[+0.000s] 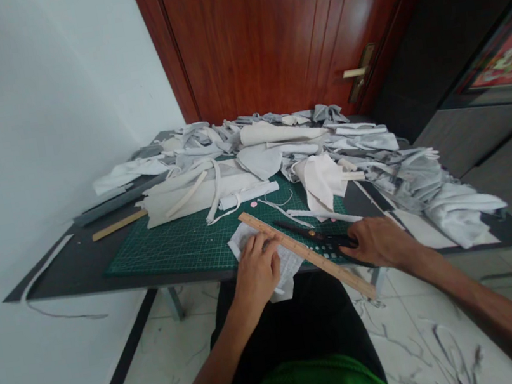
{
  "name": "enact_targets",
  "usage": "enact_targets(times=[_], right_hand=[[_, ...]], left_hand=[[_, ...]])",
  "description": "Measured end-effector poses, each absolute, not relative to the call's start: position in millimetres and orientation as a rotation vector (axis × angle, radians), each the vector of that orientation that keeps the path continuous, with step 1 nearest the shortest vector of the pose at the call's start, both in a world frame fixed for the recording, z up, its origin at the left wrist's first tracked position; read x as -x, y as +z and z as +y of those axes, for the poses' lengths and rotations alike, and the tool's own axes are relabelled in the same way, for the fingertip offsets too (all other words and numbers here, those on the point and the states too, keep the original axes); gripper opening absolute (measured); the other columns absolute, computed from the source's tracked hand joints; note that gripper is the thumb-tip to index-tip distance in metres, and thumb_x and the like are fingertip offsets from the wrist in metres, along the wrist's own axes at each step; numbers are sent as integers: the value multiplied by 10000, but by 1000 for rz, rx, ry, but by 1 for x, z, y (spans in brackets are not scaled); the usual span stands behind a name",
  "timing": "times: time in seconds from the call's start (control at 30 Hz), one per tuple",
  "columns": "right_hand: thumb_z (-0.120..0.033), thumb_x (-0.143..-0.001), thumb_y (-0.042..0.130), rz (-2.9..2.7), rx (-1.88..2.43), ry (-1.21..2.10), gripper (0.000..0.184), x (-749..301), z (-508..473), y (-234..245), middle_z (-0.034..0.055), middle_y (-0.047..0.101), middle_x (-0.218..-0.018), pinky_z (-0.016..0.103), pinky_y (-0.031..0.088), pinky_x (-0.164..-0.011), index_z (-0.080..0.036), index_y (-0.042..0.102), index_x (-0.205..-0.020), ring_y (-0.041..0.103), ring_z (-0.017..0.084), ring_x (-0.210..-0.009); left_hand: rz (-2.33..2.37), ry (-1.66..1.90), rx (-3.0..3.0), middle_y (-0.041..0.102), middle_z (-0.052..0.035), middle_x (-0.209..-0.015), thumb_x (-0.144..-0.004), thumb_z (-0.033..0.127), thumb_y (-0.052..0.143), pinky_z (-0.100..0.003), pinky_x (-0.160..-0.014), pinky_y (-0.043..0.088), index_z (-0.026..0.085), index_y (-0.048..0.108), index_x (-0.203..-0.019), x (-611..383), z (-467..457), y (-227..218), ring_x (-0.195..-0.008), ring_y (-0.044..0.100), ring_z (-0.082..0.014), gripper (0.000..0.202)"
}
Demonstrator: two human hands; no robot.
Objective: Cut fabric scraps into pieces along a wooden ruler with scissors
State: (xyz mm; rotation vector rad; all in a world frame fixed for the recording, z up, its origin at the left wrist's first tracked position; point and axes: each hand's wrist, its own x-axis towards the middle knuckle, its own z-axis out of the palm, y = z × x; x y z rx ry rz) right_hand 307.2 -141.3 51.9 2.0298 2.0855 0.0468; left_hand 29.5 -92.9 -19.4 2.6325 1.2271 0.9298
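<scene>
My left hand (258, 265) lies on a light grey piece of cloth (291, 267) at the front edge of the table. Its bent fingers press on a wooden ruler (316, 258), which slants across the cloth and sticks out past the edge. Part of the cloth hangs over that edge. Just right of the ruler, my right hand (376, 241) is closed around the handles of black scissors (308, 233). Their blades point left and away from me, close to the ruler, over the green cutting mat (187, 247). Whether the blades are parted is unclear.
Heaps of white and grey cloth (212, 137) fill the table's far side, with more cloth (460, 206) on the right. A second wooden strip (119, 225) lies left. Behind stands a brown door (257, 38). Scraps (453, 355) litter the floor.
</scene>
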Motion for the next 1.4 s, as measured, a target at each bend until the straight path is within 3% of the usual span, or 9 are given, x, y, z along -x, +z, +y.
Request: enact_targets(times=[0.27, 0.53, 0.8, 0.97, 1.4], right_hand=[[-509, -952, 548, 2139, -2058, 129, 399, -308, -182, 29, 107, 741, -740, 338, 398, -627, -192, 718, -779, 736, 288, -741], [-477, -979, 562, 2272, -1857, 449, 398, -306, -184, 22, 129, 713, -710, 342, 349, -631, -161, 687, -773, 701, 284, -698], [-418, -1037, 496, 2421, -1666, 671, 401, -315, -184, 17, 94, 648, -648, 346, 283, -625, -173, 644, -755, 626, 246, -636], [-416, -1035, 505, 2459, -1681, 673, 394, -317, -185, 11, 86, 636, -650, 339, 300, -637, -182, 618, -739, 604, 225, -649], [-473, -1005, 526, 2301, -1786, 402, 409, -312, -173, 21, 131, 722, -751, 352, 380, -664, -158, 676, -792, 709, 292, -745]], left_hand=[[1249, 954, -2637, 676, -112, -1269, -986, 113, 491, -497, -1103, 515, 174, 666, -1238, -31, -95, -22, -1237, 605, -287, 312], [1228, 954, -2650, 672, -109, -1268, -992, 122, 493, -494, -1082, 524, 180, 666, -1250, -29, -94, -21, -1218, 605, -282, 317], [1239, 944, -2654, 673, -107, -1255, -991, 117, 499, -485, -1070, 531, 184, 677, -1246, -29, -94, -20, -1198, 609, -283, 318], [1222, 965, -2650, 671, -106, -1252, -984, 115, 498, -500, -1074, 529, 203, 675, -1272, -29, -93, -21, -1216, 605, -283, 349], [1228, 946, -2638, 669, -116, -1266, -992, 123, 504, -477, -1086, 522, 168, 670, -1271, -29, -93, -22, -1231, 596, -285, 328]])
